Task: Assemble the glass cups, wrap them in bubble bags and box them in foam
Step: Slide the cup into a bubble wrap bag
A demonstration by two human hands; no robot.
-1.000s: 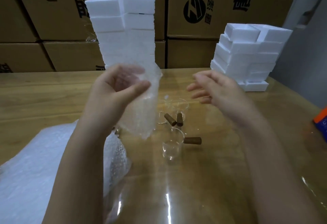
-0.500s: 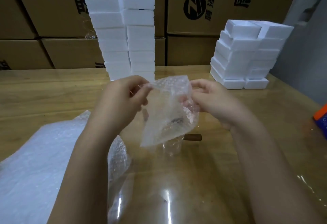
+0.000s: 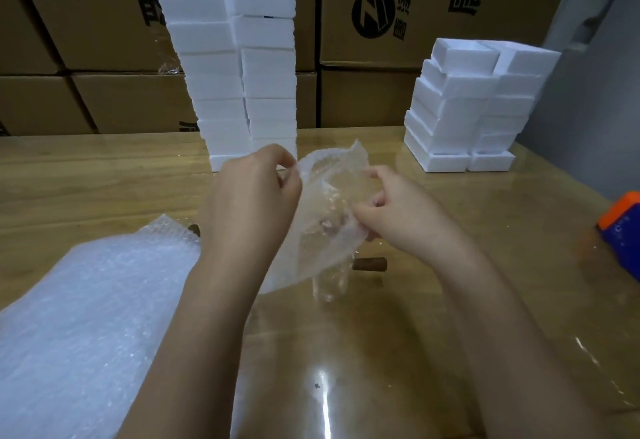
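my left grip (image 3: 256, 196) and right grip (image 3: 394, 213) pinch the bubble bag (image 3: 322, 241); spread its mouth wide for the glass cup (image 3: 329, 288) beneath.

Showing see-through and nearly colourless on the bubble bag (image 3: 322, 217), dotted all over with small round bubbles. Reading milky white, with the same bubbled pattern, on the pile of bubble bags (image 3: 86, 317). Glowing plain white on the tall foam stack (image 3: 239, 71) and the shorter foam stack (image 3: 474, 106). Running honey-yellow with long wood grain and pale glare streaks across the table (image 3: 450, 352). Appearing clear on the glass cup (image 3: 329, 286), dark brown on the small cylinder (image 3: 370, 263). Carrying black printed characters and a round black logo on the tan cardboard cartons (image 3: 433, 40). Showing orange over blue on the object (image 3: 620, 227) at the right edge, grey on the wall (image 3: 595, 92).
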